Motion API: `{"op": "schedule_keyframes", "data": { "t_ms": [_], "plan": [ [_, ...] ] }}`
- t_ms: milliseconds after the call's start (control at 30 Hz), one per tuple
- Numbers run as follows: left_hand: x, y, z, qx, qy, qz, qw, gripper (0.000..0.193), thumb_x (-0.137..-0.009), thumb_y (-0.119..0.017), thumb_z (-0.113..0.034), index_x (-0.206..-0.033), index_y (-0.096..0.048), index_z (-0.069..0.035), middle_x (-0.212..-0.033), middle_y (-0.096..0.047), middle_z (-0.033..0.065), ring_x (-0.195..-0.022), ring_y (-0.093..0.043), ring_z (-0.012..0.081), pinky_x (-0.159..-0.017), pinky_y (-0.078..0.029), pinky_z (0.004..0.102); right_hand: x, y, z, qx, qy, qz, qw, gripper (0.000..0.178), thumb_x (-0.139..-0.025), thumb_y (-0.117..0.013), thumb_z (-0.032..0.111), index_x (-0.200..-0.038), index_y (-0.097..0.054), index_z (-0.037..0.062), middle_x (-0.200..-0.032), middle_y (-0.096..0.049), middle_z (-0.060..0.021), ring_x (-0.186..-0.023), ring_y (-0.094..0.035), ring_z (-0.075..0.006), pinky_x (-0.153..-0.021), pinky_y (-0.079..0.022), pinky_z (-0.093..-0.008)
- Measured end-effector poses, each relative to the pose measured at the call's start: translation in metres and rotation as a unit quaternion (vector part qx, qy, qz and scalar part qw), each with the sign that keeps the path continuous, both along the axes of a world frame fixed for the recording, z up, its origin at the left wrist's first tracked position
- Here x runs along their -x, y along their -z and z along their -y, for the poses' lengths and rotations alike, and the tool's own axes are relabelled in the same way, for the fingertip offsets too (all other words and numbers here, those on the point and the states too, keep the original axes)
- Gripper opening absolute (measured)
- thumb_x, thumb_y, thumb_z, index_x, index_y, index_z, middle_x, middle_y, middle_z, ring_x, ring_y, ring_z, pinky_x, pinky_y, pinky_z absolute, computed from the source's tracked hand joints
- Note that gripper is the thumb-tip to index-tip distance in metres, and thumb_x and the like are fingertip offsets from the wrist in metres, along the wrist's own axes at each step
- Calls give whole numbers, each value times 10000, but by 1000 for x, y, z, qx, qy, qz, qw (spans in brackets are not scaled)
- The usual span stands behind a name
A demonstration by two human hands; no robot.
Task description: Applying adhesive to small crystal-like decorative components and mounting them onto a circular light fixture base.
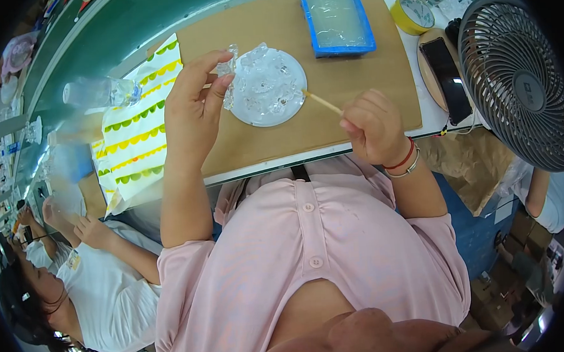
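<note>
Work seems unfinished, for one clear piece (228, 98) is pinched by the left hand (195, 110), many other clear pieces (266, 83) are left heaped on the white plate (260, 120) on the cardboard (234, 24), a thin stick (324, 102) is held by the right hand (376, 124), and whether any are done cannot be told.

Table (430, 99): brown cardboard (343, 75), yellow tape roll (403, 19). On cardboard: white dish (267, 121), blue-edged tray (346, 49).

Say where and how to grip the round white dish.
Pinch the white dish by its near rim, probably best from the near side: that rim is bare, clear pieces cover the middle, the left hand is at the left, a stick at the right.
</note>
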State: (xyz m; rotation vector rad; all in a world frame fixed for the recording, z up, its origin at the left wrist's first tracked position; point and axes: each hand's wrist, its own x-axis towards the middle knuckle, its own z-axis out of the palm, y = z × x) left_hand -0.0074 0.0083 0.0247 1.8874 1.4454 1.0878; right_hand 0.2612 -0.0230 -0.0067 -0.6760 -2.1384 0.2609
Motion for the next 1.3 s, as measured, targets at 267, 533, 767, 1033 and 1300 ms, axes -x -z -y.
{"op": "schedule_keyframes", "data": {
  "t_ms": [267,533,767,1033,1300],
  "plan": [
    [-3,1,3,0,-11,-9,1000,252,-870,-651,-114,-1118,-617,-84,-1041,-660,66,-743,-622,167,-675,-512,266,9,-1,16,-33,-46,61,997,223,-730,-647,9,-896,-503,45,-758,-581,-99,-617,-527,-257,-545,-405,-361],
    [-5,3,7,14,-26,-1,1000,265,-870,-660,-152,-1129,-622,-107,-901,-670,68,-696,-614,161,-635,-502,274,3,0,6,-26,-19,62,998,234,-714,-670,28,-888,-514,46,-778,-592,-115,-635,-538,-260,-553,-411,-362],
    [-6,10,10,27,-30,12,999,284,-889,-648,-122,-1161,-611,-49,-908,-651,19,-738,-566,79,-668,-475,206,6,-6,11,-35,-59,86,994,225,-704,-673,27,-866,-517,38,-771,-589,-118,-619,-532,-253,-546,-409,-362],
    [-8,19,10,-44,-51,22,997,256,-841,-696,-203,-1065,-637,-94,-738,-631,69,-631,-594,180,-567,-471,288,18,-8,27,-52,-50,90,993,195,-731,-650,25,-882,-528,16,-772,-589,-114,-609,-518,-249,-526,-397,-350],
    [-10,21,15,-43,-44,6,998,260,-867,-678,-120,-1105,-620,-33,-896,-666,37,-715,-597,87,-662,-500,213,31,2,24,-43,-24,51,997,216,-771,-629,4,-949,-508,17,-791,-593,-123,-616,-517,-263,-533,-396,-359]
  ]
}}
